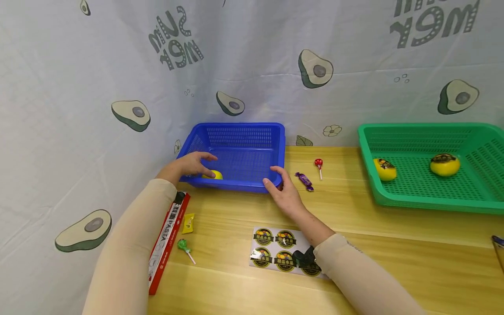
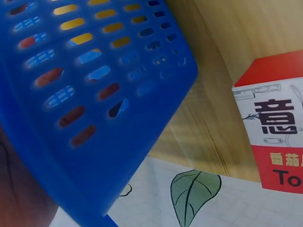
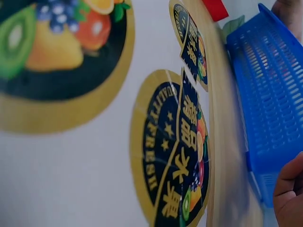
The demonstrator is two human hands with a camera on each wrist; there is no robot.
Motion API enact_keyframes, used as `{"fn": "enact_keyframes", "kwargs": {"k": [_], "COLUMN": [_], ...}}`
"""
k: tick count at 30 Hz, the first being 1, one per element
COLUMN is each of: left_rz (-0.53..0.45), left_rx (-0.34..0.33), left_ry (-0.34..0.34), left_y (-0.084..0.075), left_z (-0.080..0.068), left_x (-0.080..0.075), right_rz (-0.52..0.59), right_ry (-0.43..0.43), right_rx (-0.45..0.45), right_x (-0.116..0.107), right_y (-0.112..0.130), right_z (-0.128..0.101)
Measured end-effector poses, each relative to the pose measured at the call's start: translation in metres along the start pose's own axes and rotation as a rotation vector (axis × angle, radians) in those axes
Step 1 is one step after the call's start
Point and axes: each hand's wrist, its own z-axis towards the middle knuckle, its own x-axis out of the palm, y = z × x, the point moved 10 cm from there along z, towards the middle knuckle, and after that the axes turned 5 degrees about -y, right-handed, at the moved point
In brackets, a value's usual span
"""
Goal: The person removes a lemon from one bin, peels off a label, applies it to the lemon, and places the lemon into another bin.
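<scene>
Both grips on blue basket (image 1: 240,157): L hand (image 1: 193,165) fingers relaxed over rim (yellow fruit (image 1: 213,175) below), R hand (image 1: 285,192) curled round corner.

Head: high, looking forward and down across the wooden table (image 1: 393,245) toward the curtain.
Left wrist: very close on the blue basket (image 2: 94,118) wall.
Right wrist: very close, skimming the sticker sheet (image 3: 71,156).
Shared: the blue basket, seen in all three.
</scene>
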Motion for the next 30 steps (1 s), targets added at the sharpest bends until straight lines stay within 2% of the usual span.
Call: {"fn": "enact_keyframes", "kwargs": {"k": [4, 11, 15, 19, 23, 27, 30], "left_rz": [0.027, 0.078, 0.082, 0.061, 0.04, -0.008, -0.031], "left_rx": [0.004, -0.029, 0.001, 0.036, 0.07, 0.109, 0.128], "left_ry": [0.019, 0.053, 0.041, -0.011, -0.109, -0.231, -0.291], "left_y": [0.001, 0.005, 0.001, -0.005, -0.015, -0.029, -0.038], "left_z": [0.0, -0.002, -0.003, -0.005, -0.012, -0.027, -0.039], "left_x": [0.004, 0.013, 0.013, 0.005, -0.015, -0.036, -0.044], "right_rz": [-0.001, 0.003, 0.015, 0.009, -0.004, -0.005, -0.001], "right_ry": [0.003, 0.017, 0.024, 0.028, 0.021, 0.016, 0.012], "right_rx": [0.009, 0.022, 0.029, 0.039, 0.036, 0.031, 0.035], "right_x": [0.001, 0.003, 0.004, 0.004, 0.003, 0.001, 0.0], "right_y": [-0.002, -0.002, -0.001, -0.002, -0.002, -0.001, -0.001], "right_z": [0.0, -0.001, -0.003, -0.003, -0.003, -0.003, -0.004]}}
